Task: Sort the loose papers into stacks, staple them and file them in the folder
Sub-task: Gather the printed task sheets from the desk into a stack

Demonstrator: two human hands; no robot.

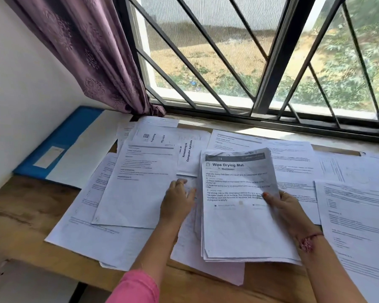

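1. Sorting under way at a window-side wooden table [20, 213], judging by the spread: loose papers [348, 171] fanned across it from 9 o'clock to 3 o'clock, many overlapping, none visibly stapled.

2. Gathered in the right hand [287, 206]: a small stack [241, 228] of sheets at centre, headed "Wipe Drying Mat", thumb clamped on its right edge, the other fingers hidden beneath; top of the stack lifted and curling, lower edge near or on the sheets below, which one cannot be told.

3. Laid at 9 o'clock of that stack: the left hand [177, 202], fingers [182, 182] nearly straight and slightly apart, pressing flat on a printed sheet [136, 189] that overlaps several others.

4. Parked at 10 o'clock against the wall: the blue folder [59, 138], lying flat with a white page [85, 154] on it, well apart from both hands.

5. No stapler in view anywhere on the table.

6. Likely step in hand: picking matching pages out of the scatter and adding them to the held stack.

7. Next move, as a judgement: sliding or lifting the sheet under the left hand without dragging its neighbours, then squaring the stack's edges; stapling and filing not yet begun.
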